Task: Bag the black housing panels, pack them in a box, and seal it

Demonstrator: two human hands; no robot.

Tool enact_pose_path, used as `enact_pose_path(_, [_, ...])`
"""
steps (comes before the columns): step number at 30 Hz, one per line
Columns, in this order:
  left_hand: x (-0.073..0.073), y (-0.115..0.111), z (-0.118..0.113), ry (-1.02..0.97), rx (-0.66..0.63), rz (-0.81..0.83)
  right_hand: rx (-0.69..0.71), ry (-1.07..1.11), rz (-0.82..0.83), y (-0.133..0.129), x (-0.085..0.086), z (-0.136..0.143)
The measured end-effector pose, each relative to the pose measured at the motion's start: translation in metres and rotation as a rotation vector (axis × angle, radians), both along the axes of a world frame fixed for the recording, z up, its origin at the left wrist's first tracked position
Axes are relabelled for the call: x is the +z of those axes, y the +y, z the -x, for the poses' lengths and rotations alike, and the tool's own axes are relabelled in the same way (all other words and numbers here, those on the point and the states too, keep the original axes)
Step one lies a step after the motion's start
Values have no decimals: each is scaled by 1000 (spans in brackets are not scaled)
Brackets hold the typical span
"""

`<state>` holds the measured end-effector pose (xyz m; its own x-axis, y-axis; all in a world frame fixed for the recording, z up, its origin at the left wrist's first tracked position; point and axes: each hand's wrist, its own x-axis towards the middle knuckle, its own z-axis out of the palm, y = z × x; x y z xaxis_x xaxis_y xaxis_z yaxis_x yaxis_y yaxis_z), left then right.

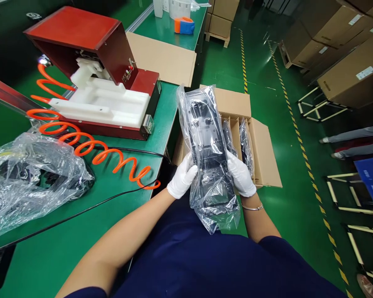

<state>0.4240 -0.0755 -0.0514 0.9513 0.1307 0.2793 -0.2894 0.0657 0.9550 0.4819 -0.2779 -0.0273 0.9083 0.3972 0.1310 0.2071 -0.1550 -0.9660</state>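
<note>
A long black plastic housing in a clear plastic bag is held upright in front of my body. My left hand, in a white glove, grips its left edge, and my right hand, gloved too, grips the right edge. The bag hangs loose and crumpled below the part. Just behind it stands an open cardboard box with dividers, where more bagged black parts stand in the slots. Most of my fingers are hidden behind the housing.
On the green table stands a red machine with a white fixture. An orange coiled hose and black cables cross the tabletop. Another bagged part lies at left. Stacked cartons and tube-frame stands are on the right.
</note>
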Motion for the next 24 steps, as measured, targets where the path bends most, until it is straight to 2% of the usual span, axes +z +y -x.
enact_pose_path(3, [-4,-1,0,10,-15,-16,30,-16,45,1,-6,1])
enact_pose_path(5, [-8,-2,2,39,-82,-51,-11,5,35,-5,-9,-1])
enact_pose_path(8, [-15,-5,5,149,-249,-152,-122,44,23,-30,-9,-13])
enact_pose_path(10, [-17,-6,7,222,-317,-241,-228,-9,94,-55,-4,-28])
enact_pose_path(12, [-16,-7,8,259,-327,-317,-371,-107,267,-81,3,-45])
enact_pose_path(15, [-12,-8,7,298,-306,-374,-501,-156,731,-106,8,-71])
enact_pose_path(17, [-10,-7,6,321,-298,-381,-427,-97,1053,-110,4,-85])
enact_pose_path(19, [-10,-7,5,324,-296,-382,-294,-25,1246,-106,-7,-95])
enact_pose_path(21, [-10,-7,5,323,-291,-380,-198,23,1316,-97,-21,-101])
enact_pose_path(24, [-10,-8,6,334,-288,-382,-132,62,1313,-82,-43,-107])
